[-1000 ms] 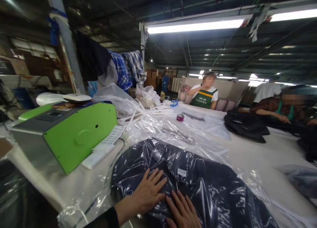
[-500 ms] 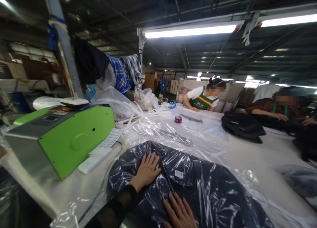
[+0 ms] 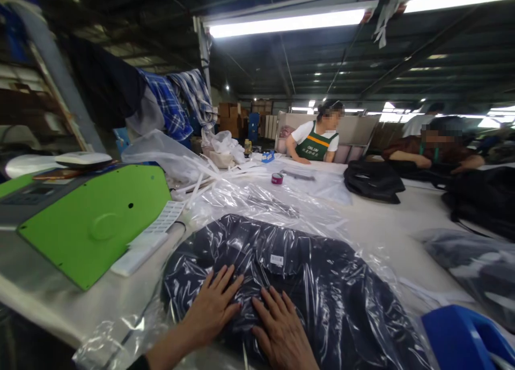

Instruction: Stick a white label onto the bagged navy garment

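In front of me lies a dark, bulky item in a clear plastic bag (image 3: 333, 284), seemingly a folded garment or bag. A small white barcode label (image 3: 277, 260) sits near its upper middle. My left hand (image 3: 213, 305) rests flat on the left part of the plastic with fingers spread. Beside it, my right hand (image 3: 279, 324) lies flat on the near middle, fingers also apart. Neither hand grips anything. Loose clear plastic (image 3: 120, 338) spreads from the bag's near left side.
A green and grey machine (image 3: 96, 225) stands left, with a label strip (image 3: 164, 218) beside it. Beyond the bag lie clear plastic sheets (image 3: 257, 198) and a purple tape roll (image 3: 277, 178). A blue object (image 3: 466, 338) is at near right. Two co-workers sit or lean across the table.
My left hand has slid toward me over the plastic, and my right hand has moved slightly forward. The view has shifted right, bringing in the blue object.
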### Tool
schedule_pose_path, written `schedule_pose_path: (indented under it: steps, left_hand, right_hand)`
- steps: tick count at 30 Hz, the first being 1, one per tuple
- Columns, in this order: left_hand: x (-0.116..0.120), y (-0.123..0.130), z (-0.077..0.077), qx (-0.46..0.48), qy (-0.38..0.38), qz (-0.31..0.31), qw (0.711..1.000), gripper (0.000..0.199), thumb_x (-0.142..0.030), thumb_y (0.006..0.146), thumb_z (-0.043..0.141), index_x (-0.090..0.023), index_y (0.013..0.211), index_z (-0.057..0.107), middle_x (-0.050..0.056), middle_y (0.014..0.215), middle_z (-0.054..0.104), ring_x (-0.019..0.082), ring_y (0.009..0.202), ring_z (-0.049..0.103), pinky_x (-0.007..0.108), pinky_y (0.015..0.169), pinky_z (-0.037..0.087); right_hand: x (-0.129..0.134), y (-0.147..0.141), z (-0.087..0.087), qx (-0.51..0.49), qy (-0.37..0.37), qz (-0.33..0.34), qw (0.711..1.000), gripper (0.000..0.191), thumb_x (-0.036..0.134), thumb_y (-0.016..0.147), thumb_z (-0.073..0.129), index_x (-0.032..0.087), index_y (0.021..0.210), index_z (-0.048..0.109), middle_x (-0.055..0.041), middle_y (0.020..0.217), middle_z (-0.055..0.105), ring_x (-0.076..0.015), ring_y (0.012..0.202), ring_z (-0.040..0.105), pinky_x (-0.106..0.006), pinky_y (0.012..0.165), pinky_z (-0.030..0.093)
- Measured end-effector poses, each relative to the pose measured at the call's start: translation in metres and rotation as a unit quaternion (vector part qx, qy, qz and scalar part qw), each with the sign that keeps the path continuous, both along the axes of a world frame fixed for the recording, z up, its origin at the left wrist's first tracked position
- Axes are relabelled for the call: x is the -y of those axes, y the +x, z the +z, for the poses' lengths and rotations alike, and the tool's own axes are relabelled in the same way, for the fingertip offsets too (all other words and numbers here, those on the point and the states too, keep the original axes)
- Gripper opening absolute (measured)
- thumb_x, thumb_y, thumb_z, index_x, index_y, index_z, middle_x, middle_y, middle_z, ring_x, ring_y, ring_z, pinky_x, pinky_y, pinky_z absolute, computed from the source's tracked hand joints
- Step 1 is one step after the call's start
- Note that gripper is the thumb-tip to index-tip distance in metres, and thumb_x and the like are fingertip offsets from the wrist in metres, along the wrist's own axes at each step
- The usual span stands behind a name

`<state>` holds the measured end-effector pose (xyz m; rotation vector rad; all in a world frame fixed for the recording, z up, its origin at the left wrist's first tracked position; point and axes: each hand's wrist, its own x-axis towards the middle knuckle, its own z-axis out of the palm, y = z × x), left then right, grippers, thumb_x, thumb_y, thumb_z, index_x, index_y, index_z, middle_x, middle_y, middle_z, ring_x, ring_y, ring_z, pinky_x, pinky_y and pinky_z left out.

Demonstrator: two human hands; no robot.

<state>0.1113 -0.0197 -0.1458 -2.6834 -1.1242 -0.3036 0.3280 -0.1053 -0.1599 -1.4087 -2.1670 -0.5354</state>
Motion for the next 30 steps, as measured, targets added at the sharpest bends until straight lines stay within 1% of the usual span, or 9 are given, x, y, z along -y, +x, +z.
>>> schedule_pose_path:
  steps: [2, 4, 7, 9, 11, 13, 17, 20, 30]
  left_hand:
    - [0.015, -0.015, -0.009, 0.009, 0.101, -0.027, 0.994, 0.056, -0.043, 0.093, 0.043, -0.028, 0.144, 0.028, 0.008, 0.143, 0.043, 0.026, 0.129, 0.042, 0.044, 0.105, 0.032]
    - [0.024, -0.026, -0.010, 0.008, 0.156, -0.036, 0.987, 0.057, -0.044, 0.092, 0.043, -0.026, 0.144, 0.029, 0.007, 0.141, 0.046, 0.024, 0.128, 0.042, 0.041, 0.108, 0.024]
    - [0.029, -0.038, -0.003, -0.008, 0.172, -0.035, 0.984, 0.055, -0.047, 0.092, 0.041, -0.027, 0.142, 0.034, 0.005, 0.139, 0.049, 0.023, 0.128, 0.040, 0.041, 0.112, 0.012]
    - [0.030, -0.046, 0.000, -0.019, 0.168, -0.033, 0.985, 0.055, -0.048, 0.092, 0.042, -0.025, 0.141, 0.036, 0.004, 0.140, 0.048, 0.023, 0.129, 0.039, 0.041, 0.113, 0.006]
    - [0.032, -0.053, 0.000, -0.023, 0.169, -0.034, 0.985, 0.055, -0.047, 0.091, 0.042, -0.023, 0.141, 0.037, 0.006, 0.141, 0.046, 0.024, 0.130, 0.038, 0.043, 0.114, 0.005]
    - [0.033, -0.057, -0.003, -0.023, 0.171, -0.033, 0.984, 0.055, -0.046, 0.091, 0.043, -0.021, 0.140, 0.039, 0.007, 0.141, 0.046, 0.025, 0.130, 0.039, 0.044, 0.114, 0.006]
    - [0.035, -0.056, -0.008, -0.020, 0.172, -0.025, 0.985, 0.056, -0.046, 0.089, 0.046, -0.019, 0.138, 0.042, 0.008, 0.140, 0.047, 0.027, 0.129, 0.039, 0.045, 0.113, 0.008]
    - [0.035, -0.053, -0.006, -0.018, 0.172, -0.023, 0.985, 0.056, -0.046, 0.087, 0.051, -0.019, 0.135, 0.045, 0.008, 0.138, 0.049, 0.027, 0.128, 0.040, 0.045, 0.113, 0.008]
    - [0.038, -0.053, -0.004, 0.005, 0.159, -0.022, 0.987, 0.068, -0.059, 0.081, 0.056, -0.021, 0.135, 0.044, 0.007, 0.136, 0.051, 0.026, 0.129, 0.041, 0.043, 0.115, 0.007]
  right_hand:
    - [0.002, 0.000, 0.006, 0.002, -0.024, 0.004, 1.000, 0.042, 0.051, 0.091, 0.044, 0.030, 0.127, 0.051, 0.0018, 0.131, 0.054, -0.0203, 0.120, 0.051, -0.040, 0.095, 0.047]
    - [0.007, 0.002, 0.014, 0.016, -0.036, 0.002, 0.999, 0.042, 0.049, 0.092, 0.043, 0.028, 0.128, 0.051, 0.0003, 0.133, 0.052, -0.0192, 0.122, 0.049, -0.038, 0.096, 0.045]
    - [0.023, 0.018, 0.024, 0.076, -0.001, -0.021, 0.997, 0.041, 0.041, 0.093, 0.041, 0.023, 0.127, 0.052, -0.0050, 0.131, 0.054, -0.0186, 0.119, 0.051, -0.037, 0.100, 0.037]
    - [0.039, 0.036, 0.025, 0.124, 0.040, -0.036, 0.991, 0.043, 0.043, 0.091, 0.040, 0.020, 0.124, 0.055, -0.0088, 0.125, 0.058, -0.0211, 0.114, 0.054, -0.041, 0.106, 0.025]
    - [0.056, 0.055, 0.022, 0.154, 0.066, -0.039, 0.985, 0.048, 0.048, 0.088, 0.040, 0.018, 0.120, 0.058, -0.0129, 0.121, 0.060, -0.0242, 0.110, 0.055, -0.044, 0.111, 0.013]
    - [0.071, 0.069, 0.015, 0.175, 0.064, -0.027, 0.982, 0.050, 0.049, 0.085, 0.044, 0.017, 0.120, 0.058, -0.0155, 0.121, 0.059, -0.0264, 0.110, 0.055, -0.046, 0.112, 0.009]
    - [0.084, 0.074, 0.000, 0.197, 0.045, -0.003, 0.979, 0.046, 0.036, 0.079, 0.054, 0.021, 0.123, 0.057, -0.0115, 0.123, 0.060, -0.0273, 0.111, 0.055, -0.052, 0.113, 0.009]
    - [0.082, 0.068, -0.009, 0.191, 0.071, -0.013, 0.979, 0.042, 0.026, 0.077, 0.057, 0.023, 0.119, 0.060, -0.0097, 0.121, 0.061, -0.0265, 0.108, 0.057, -0.054, 0.113, 0.010]
    - [0.074, 0.069, -0.018, 0.198, 0.125, -0.018, 0.972, 0.035, 0.027, 0.081, 0.051, 0.024, 0.114, 0.063, -0.0079, 0.113, 0.066, -0.0238, 0.097, 0.064, -0.053, 0.114, 0.012]
